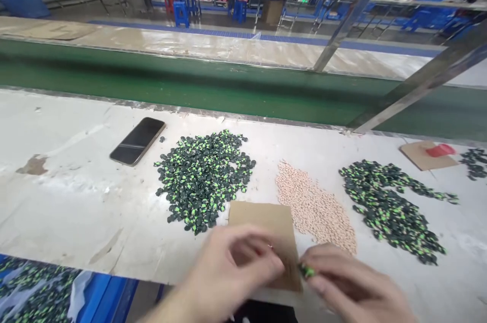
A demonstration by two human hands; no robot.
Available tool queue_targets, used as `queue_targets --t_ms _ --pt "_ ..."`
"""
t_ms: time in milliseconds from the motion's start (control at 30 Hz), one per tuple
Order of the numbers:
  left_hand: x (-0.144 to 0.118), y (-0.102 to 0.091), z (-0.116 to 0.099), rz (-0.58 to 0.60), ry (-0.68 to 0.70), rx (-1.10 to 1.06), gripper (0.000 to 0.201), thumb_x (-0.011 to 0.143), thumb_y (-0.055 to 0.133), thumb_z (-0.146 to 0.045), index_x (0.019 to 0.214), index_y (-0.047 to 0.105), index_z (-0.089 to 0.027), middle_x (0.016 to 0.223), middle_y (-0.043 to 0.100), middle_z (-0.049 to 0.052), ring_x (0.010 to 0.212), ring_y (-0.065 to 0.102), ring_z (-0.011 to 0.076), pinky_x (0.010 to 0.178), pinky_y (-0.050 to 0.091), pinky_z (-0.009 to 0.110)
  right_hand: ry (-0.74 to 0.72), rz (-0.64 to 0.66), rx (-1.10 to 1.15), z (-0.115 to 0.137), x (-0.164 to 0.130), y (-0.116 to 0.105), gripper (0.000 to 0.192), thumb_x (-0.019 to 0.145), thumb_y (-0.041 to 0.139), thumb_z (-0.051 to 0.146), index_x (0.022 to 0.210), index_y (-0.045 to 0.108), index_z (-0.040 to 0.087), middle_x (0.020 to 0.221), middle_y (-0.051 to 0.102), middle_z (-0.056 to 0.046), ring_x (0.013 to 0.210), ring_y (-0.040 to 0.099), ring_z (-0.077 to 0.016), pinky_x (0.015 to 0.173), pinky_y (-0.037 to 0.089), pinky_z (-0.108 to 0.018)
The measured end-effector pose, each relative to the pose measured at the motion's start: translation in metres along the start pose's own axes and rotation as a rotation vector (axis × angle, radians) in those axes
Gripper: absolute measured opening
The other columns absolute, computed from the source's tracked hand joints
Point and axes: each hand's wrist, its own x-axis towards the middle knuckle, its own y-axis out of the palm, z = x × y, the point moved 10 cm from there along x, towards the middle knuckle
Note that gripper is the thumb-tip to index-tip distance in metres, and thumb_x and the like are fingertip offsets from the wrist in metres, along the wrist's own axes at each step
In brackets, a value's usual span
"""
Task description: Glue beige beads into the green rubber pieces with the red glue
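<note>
My left hand is over a brown cardboard sheet, thumb and index finger closed together in a pinch. A tiny reddish speck shows by its fingertips, too small to name. My right hand, at the cardboard's right edge, pinches a small black-and-green piece between thumb and fingers. Beyond the left hand lies a big pile of similar black-and-green pieces. A heap of small pale pink bead-like bits spreads just past the right hand.
Another pile of black-and-green pieces lies at right, near a cardboard piece with a red spool-like object. A phone rests at left. A blue bin stands at lower left. A green conveyor belt and slanted metal post are beyond.
</note>
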Motion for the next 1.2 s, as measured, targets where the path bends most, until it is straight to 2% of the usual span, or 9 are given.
queue_targets --t_ms 67,133,300,400,567,733,867,1067,1200 --pt "0.013 -0.039 -0.038 -0.261 0.279 0.675 0.029 0.098 0.051 -0.027 0.111 0.077 -0.026 0.108 0.081 0.007 0.098 0.074 0.0245 0.092 0.058 0.043 -0.008 -0.202 -0.338 -0.020 0.004 -0.045 0.023 0.081 0.079 0.050 0.074 0.083 0.029 0.073 0.082 -0.005 0.062 0.077 -0.0263 0.053 0.064 -0.033" --pt "0.032 -0.060 -0.048 -0.317 0.327 0.850 0.034 0.097 0.048 -0.021 0.118 0.076 -0.022 0.121 0.076 0.012 0.111 0.069 0.0309 0.102 0.051 0.053 -0.050 -0.433 -0.645 -0.034 0.002 -0.090 0.038 0.086 0.068 0.062 0.076 0.081 0.027 0.081 0.083 -0.009 0.070 0.077 -0.0297 0.063 0.063 -0.041" --pt "0.063 -0.069 -0.049 -0.287 0.379 1.005 0.029 0.090 0.052 -0.018 0.096 0.080 -0.020 0.104 0.077 0.015 0.102 0.067 0.0348 0.094 0.053 0.051 -0.104 -0.491 -0.871 -0.069 0.010 -0.127 0.049 0.094 0.056 0.062 0.073 0.079 0.025 0.076 0.081 -0.012 0.072 0.072 -0.0335 0.069 0.056 -0.049" --pt "0.064 -0.069 -0.045 -0.282 0.387 1.002 0.033 0.088 0.047 -0.017 0.083 0.079 -0.021 0.097 0.077 0.015 0.097 0.068 0.0354 0.086 0.055 0.048 -0.145 -0.455 -0.881 -0.065 0.013 -0.116 0.040 0.097 0.056 0.052 0.083 0.081 0.023 0.085 0.082 -0.013 0.080 0.073 -0.0328 0.074 0.057 -0.049" --pt "0.061 -0.076 -0.044 -0.295 0.362 0.861 0.033 0.088 0.047 -0.024 0.085 0.079 -0.021 0.097 0.079 0.015 0.098 0.066 0.0377 0.088 0.052 0.051 -0.216 -0.228 -0.827 -0.042 0.028 -0.056 0.028 0.098 0.058 0.040 0.104 0.079 0.022 0.106 0.081 -0.013 0.097 0.071 -0.0313 0.084 0.057 -0.048" --pt "0.047 -0.088 -0.048 -0.360 0.254 0.575 0.029 0.086 0.056 -0.030 0.098 0.080 -0.020 0.091 0.078 0.010 0.084 0.068 0.0283 0.082 0.056 0.043 -0.228 -0.080 -0.752 -0.035 0.046 -0.016 0.025 0.098 0.054 0.028 0.099 0.079 0.023 0.095 0.079 -0.011 0.086 0.071 -0.0293 0.075 0.058 -0.045" --pt "0.033 -0.084 -0.044 -0.292 0.149 0.311 0.034 0.088 0.059 -0.033 0.114 0.080 -0.025 0.084 0.076 0.004 0.076 0.070 0.0217 0.069 0.057 0.033 -0.226 -0.096 -0.652 -0.038 0.052 -0.015 0.032 0.098 0.051 0.030 0.081 0.077 0.023 0.081 0.077 -0.011 0.072 0.071 -0.0272 0.064 0.057 -0.041" --pt "0.023 -0.070 -0.033 -0.204 0.069 -0.006 0.019 0.083 0.065 -0.031 0.091 0.081 -0.025 0.068 0.070 0.001 0.064 0.064 0.0172 0.061 0.052 0.028 -0.111 -0.154 -0.532 -0.040 0.054 -0.028 0.025 0.089 0.059 0.029 0.077 0.079 0.023 0.083 0.080 -0.012 0.075 0.074 -0.0307 0.069 0.060 -0.046" --pt "0.017 -0.056 -0.025 -0.163 0.043 -0.161 0.009 0.075 0.077 -0.025 0.084 0.079 -0.025 0.062 0.069 -0.002 0.060 0.064 0.0150 0.060 0.052 0.024 0.007 -0.202 -0.374 -0.032 0.042 -0.042 0.018 0.087 0.067 0.032 0.081 0.081 0.023 0.084 0.083 -0.010 0.075 0.079 -0.0283 0.064 0.064 -0.040"
